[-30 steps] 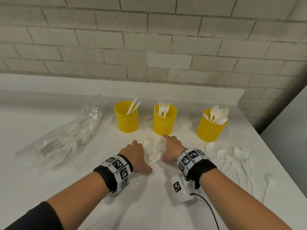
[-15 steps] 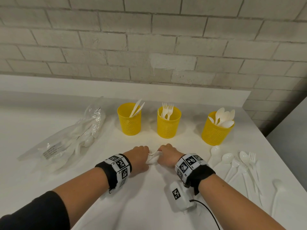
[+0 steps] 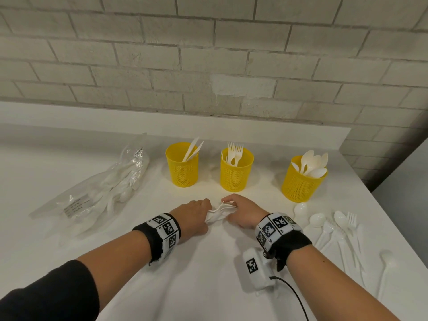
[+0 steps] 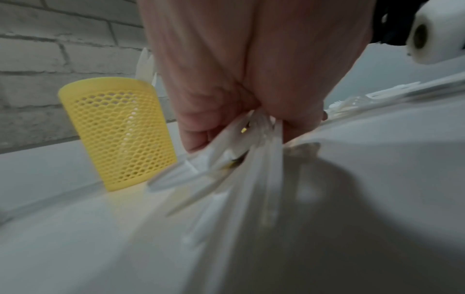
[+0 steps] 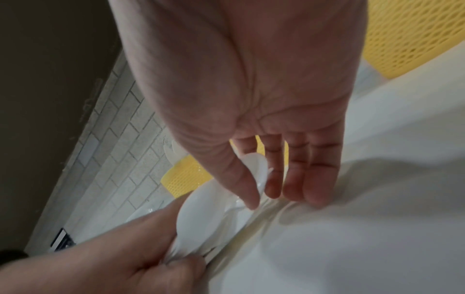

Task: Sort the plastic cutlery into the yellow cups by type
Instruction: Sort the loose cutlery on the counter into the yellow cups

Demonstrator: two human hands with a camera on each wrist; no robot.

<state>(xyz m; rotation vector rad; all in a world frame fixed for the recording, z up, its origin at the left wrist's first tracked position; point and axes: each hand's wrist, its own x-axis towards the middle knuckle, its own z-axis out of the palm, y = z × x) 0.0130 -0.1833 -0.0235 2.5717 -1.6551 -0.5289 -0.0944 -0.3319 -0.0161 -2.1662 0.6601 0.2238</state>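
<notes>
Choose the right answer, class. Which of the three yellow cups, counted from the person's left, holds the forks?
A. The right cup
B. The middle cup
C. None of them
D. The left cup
B. Fork tines stick up out of the middle cup, while the left cup holds knives and the right cup holds spoons.

Perforated matt yellow plastic cups (image 3: pixel 182 167) stand on a smooth white bench (image 3: pixel 208 262); glossy white plastic cutlery (image 3: pixel 333 228), a crinkled clear plastic bag (image 3: pixel 92 195), rough painted brick wall (image 3: pixel 208 66).
</notes>
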